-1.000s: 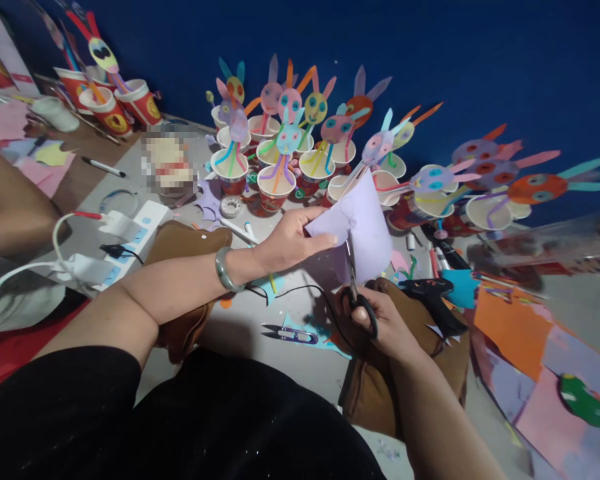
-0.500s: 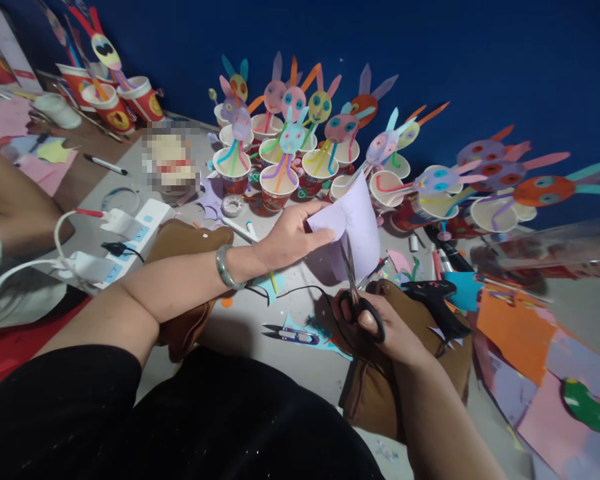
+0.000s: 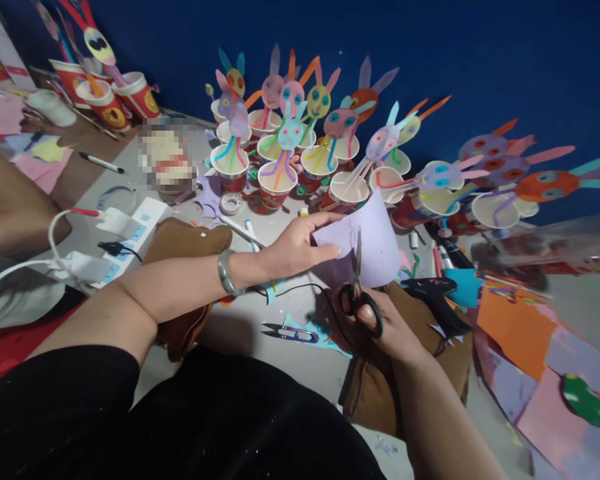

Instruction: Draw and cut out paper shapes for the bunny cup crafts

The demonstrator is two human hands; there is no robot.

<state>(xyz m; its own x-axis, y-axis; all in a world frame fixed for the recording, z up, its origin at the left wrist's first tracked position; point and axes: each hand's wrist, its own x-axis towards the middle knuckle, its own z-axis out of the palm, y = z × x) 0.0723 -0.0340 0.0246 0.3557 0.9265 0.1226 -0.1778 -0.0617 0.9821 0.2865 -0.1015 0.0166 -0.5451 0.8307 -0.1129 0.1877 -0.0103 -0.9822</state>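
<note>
A sheet of light purple paper (image 3: pixel 380 243) is pinched by its left side in my left hand (image 3: pixel 300 247), thumb on top. My right hand (image 3: pixel 387 323) grips the black-handled scissors (image 3: pixel 359 287), fingers through the loops. Their blades point away from me and lie against the paper, near a cut edge beside my left thumb. Below the paper, thread snips (image 3: pixel 293 333) rest on a blue paper scrap (image 3: pixel 325 343). A black glue gun (image 3: pixel 437 297) lies right of my right hand.
Behind the paper stand several paper cups (image 3: pixel 279 187) with paper rabbit heads. To the left are a power strip (image 3: pixel 145 223), a tape roll (image 3: pixel 231 204) and another person's arm (image 3: pixel 15 193). Orange paper (image 3: pixel 510 327) and pink paper (image 3: pixel 550 413) lie at right.
The purple paper has swung right and lies flatter, showing more of its face. The scissor blades have come closer together and point more upright. My left hand has shifted slightly right.
</note>
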